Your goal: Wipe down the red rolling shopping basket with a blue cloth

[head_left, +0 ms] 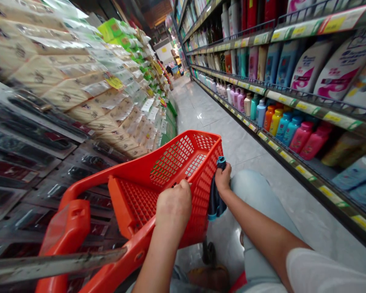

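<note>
An orange-red plastic shopping cart (171, 162) with mesh walls stands in front of me, and nothing shows in its basket. My left hand (174, 203) is closed over the cart's near rim. On the cart's outer right side, my right hand (223, 178) grips a dark cloth (216, 199) with light blue edges. The cloth is bunched at the top and hangs down close to the mesh wall. Whether it touches the wall is hard to see.
Shelves (262, 85) of shampoo and colourful bottles (293, 126) line the right side. Stacked tissue-like packs (110, 89) and dark packaged goods (24, 162) rise on the left. A grey tiled floor (195, 106) runs between them. A person (169, 71) is far down the aisle.
</note>
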Available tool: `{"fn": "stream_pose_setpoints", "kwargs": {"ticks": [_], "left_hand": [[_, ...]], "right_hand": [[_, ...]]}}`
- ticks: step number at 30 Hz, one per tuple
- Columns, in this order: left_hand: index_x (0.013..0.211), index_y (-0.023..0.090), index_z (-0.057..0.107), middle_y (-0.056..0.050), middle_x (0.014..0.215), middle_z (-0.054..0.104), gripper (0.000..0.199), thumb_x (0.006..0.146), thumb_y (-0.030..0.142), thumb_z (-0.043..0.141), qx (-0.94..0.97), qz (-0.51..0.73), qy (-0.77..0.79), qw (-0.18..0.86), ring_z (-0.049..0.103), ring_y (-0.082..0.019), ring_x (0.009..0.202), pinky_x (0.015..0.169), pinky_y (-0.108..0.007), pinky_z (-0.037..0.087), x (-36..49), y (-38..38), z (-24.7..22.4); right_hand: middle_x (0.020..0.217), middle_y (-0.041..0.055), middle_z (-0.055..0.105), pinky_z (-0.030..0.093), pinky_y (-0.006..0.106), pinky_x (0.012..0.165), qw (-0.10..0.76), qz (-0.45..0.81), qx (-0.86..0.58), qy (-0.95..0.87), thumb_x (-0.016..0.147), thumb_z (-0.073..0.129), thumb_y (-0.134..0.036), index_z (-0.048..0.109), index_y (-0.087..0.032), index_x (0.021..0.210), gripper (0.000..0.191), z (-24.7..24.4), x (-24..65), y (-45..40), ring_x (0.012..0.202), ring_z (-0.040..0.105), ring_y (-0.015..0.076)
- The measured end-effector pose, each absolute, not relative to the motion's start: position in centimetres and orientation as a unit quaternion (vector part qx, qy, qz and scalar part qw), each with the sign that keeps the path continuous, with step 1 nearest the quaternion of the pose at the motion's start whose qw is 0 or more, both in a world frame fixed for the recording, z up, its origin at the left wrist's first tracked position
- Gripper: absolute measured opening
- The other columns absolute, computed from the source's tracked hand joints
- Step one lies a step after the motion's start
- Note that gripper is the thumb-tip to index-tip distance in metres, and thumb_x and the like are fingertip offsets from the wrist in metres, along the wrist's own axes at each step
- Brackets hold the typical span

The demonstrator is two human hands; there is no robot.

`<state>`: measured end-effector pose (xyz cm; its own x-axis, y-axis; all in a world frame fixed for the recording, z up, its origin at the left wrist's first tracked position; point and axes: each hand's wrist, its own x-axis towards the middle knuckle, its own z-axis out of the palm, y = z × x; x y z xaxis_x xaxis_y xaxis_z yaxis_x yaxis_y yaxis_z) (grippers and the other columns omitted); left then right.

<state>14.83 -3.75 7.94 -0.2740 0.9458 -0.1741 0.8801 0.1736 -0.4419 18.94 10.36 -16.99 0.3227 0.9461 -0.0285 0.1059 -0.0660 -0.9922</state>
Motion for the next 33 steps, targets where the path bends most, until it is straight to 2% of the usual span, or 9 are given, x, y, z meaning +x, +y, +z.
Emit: {"fn": "stream_pose_setpoints", "kwargs": {"ticks": [4, 7, 10, 13, 17, 24, 33], "left_hand": [[0.098, 0.01, 0.06, -0.018, 0.082, 0.073, 0.04, 0.098, 0.009, 0.021, -0.601, 0.227, -0.763, 0.069, 0.077, -0.031, 0.086, 0.07, -0.04, 0.06, 15.2, -3.5, 8.1], [0.098, 0.01, 0.06, -0.017, 0.082, 0.073, 0.036, 0.096, 0.006, 0.024, -0.607, 0.219, -0.761, 0.068, 0.077, -0.031, 0.085, 0.069, -0.039, 0.06, 15.5, -3.3, 7.9], [0.098, 0.01, 0.06, -0.017, 0.083, 0.073, 0.033, 0.095, 0.005, 0.028, -0.616, 0.211, -0.756, 0.066, 0.077, -0.03, 0.086, 0.07, -0.037, 0.061, 15.8, -3.5, 7.6], [0.099, 0.01, 0.061, -0.017, 0.084, 0.073, 0.032, 0.094, 0.003, 0.03, -0.623, 0.207, -0.752, 0.061, 0.077, -0.029, 0.084, 0.069, -0.037, 0.061, 16.1, -4.1, 7.3], [0.104, 0.01, 0.062, -0.016, 0.088, 0.074, 0.035, 0.091, 0.001, 0.031, -0.637, 0.208, -0.74, 0.05, 0.076, -0.029, 0.08, 0.066, -0.039, 0.061, 16.1, -4.6, 7.4], [0.105, 0.009, 0.063, -0.017, 0.087, 0.073, 0.038, 0.091, 0.001, 0.029, -0.643, 0.227, -0.729, 0.057, 0.076, -0.031, 0.08, 0.065, -0.042, 0.061, 15.3, -4.2, 8.3], [0.104, 0.011, 0.062, -0.015, 0.086, 0.071, 0.036, 0.094, 0.004, 0.029, -0.644, 0.269, -0.715, 0.038, 0.075, -0.029, 0.082, 0.069, -0.041, 0.062, 16.4, -6.7, 8.1]], "right_hand": [[0.122, 0.013, 0.063, 0.052, 0.043, 0.097, 0.517, 0.401, -0.656, -0.377, 0.1, 0.055, -0.034, 0.063, -0.016, 0.117, 0.026, -17.7, 18.8, 10.6, 0.108, 0.062, 0.0237], [0.107, 0.0143, 0.066, 0.05, 0.046, 0.097, 0.519, 0.418, -0.635, -0.391, 0.091, 0.05, -0.023, 0.063, -0.018, 0.105, 0.019, -18.7, 17.9, 5.4, 0.104, 0.062, 0.0288], [0.101, 0.0105, 0.066, 0.05, 0.046, 0.095, 0.545, 0.427, -0.596, -0.407, 0.078, 0.049, -0.02, 0.059, -0.022, 0.101, 0.025, -19.4, 17.9, 2.5, 0.101, 0.061, 0.0293], [0.1, 0.009, 0.064, 0.047, 0.045, 0.098, 0.579, 0.407, -0.589, -0.39, 0.073, 0.047, -0.021, 0.055, -0.021, 0.1, 0.028, -18.9, 19.8, 5.7, 0.101, 0.059, 0.0276], [0.107, 0.0109, 0.059, 0.042, 0.047, 0.105, 0.623, 0.363, -0.592, -0.36, 0.074, 0.044, -0.023, 0.052, -0.019, 0.104, 0.031, -17.4, 22.4, 11.9, 0.107, 0.055, 0.0263], [0.112, 0.0119, 0.058, 0.044, 0.047, 0.103, 0.65, 0.343, -0.536, -0.416, 0.077, 0.052, -0.026, 0.051, -0.021, 0.11, 0.034, -16.3, 22.2, 9.6, 0.109, 0.054, 0.0266], [0.109, 0.0098, 0.056, 0.039, 0.048, 0.107, 0.667, 0.347, -0.582, -0.31, 0.073, 0.047, -0.025, 0.05, -0.021, 0.103, 0.03, -15.6, 25.6, 15.1, 0.107, 0.054, 0.0254]]}}
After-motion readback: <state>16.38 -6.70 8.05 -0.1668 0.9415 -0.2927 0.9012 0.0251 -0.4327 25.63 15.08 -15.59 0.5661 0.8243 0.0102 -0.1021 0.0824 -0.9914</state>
